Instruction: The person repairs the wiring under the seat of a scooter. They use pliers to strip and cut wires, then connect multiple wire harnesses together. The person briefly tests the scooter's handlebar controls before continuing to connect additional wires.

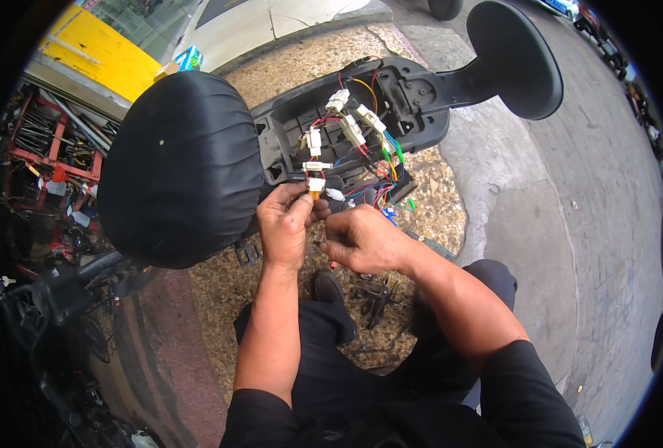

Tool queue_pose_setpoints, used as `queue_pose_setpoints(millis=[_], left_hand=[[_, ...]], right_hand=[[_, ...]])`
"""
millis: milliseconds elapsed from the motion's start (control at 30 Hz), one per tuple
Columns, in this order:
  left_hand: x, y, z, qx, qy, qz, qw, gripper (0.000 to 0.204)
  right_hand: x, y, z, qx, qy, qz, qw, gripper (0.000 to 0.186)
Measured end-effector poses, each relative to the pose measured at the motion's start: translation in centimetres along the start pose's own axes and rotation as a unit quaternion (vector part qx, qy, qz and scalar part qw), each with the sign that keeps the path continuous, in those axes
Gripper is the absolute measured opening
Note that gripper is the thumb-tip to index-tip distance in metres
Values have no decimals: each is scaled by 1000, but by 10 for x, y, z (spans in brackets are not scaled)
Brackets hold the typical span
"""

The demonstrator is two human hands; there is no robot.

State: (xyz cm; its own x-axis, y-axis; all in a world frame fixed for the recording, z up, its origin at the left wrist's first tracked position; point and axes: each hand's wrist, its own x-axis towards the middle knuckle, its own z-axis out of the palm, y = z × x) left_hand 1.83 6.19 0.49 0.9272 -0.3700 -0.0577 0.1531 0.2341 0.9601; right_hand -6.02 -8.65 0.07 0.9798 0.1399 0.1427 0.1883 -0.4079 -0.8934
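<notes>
My left hand (285,220) pinches a white wire connector (316,184) with an orange part below it, at the near edge of an open black plastic housing (278,142). Just to its right, my right hand (365,237) is closed with thumb and finger together; whatever it grips is too small to make out. Several other white connectors (352,131) on coloured wires lie in and over the housing. A bundle of thin wires (380,193) hangs over its near side, and a small white plug (335,195) sits between the hands.
A padded black seat (182,172) covers the housing's left end; a black backrest (522,63) rises at the right. Red racks of tools (48,138) stand far left. Dark loose parts (380,302) lie on the pebbled ground near my shoe (331,295).
</notes>
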Motion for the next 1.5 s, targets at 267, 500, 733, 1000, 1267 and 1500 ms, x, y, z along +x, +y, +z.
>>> queue_pose_setpoints(millis=[267, 500, 733, 1000, 1267, 1500], left_hand=[[-6, 1, -2, 95, 27, 12, 995, 14], [-6, 12, -11, 161, -65, -37, 984, 23], [-12, 25, -23, 29, -227, -191, 955, 25], [-17, 19, -23, -93, -324, -222, 915, 16], [-16, 21, -20, -77, -322, -225, 916, 16], [-10, 18, -18, 32, -186, -85, 978, 9]], right_hand=[[5, 2, 1, -35, 180, 49, 982, 18], [9, 0, 3, -10, 236, -15, 972, 14], [3, -6, -7, 257, 66, -56, 963, 17], [-4, -15, -29, 222, -24, -38, 974, 11], [-6, -13, -31, 177, -25, -107, 978, 9], [-10, -7, -37, 277, -49, 63, 958, 10]])
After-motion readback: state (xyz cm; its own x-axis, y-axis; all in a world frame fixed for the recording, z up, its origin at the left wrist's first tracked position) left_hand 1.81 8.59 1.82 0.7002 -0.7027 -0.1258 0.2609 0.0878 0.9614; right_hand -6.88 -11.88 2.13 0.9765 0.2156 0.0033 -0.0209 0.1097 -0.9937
